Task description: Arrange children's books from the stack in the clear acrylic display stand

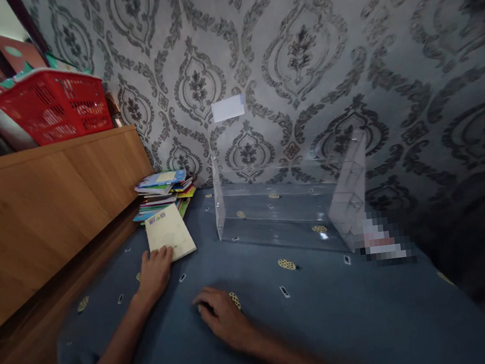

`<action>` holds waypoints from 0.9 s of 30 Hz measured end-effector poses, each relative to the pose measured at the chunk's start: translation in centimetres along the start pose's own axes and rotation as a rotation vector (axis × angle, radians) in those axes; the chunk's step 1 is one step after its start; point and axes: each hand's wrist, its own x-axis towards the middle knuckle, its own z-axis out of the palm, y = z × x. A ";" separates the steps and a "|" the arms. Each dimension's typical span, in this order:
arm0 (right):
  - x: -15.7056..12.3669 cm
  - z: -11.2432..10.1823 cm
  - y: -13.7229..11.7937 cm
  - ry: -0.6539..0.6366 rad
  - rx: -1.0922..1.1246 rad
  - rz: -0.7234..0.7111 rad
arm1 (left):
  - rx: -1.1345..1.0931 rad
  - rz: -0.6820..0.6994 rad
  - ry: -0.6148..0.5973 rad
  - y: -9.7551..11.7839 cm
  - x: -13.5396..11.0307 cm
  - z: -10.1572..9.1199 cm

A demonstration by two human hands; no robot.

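My left hand (155, 270) is at the near edge of a cream-covered book (168, 232), its fingertips over the cover and its thumb hidden. The book lies slanted in front of a stack of books (162, 189), overlapping its near side. Low over the blue cloth is my right hand (223, 317), empty, with fingers loosely curled and a gap between thumb and fingers. A clear acrylic rack (282, 218) with see-through side panels and tiers stands beyond the right hand, touched by neither hand.
Blue patterned cloth (260, 337) covers the surface. A wooden cabinet (59, 191) borders the left side, with a red plastic basket (59, 106) on top. Patterned wallpaper (293, 53) rises behind the rack and carries a white label (228, 108). Something pixelated (383, 239) lies right of the rack.
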 end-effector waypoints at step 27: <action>-4.9 -8.3 4.2 0.287 0.401 0.286 | -0.239 -0.264 -0.042 -0.7 4.9 2.4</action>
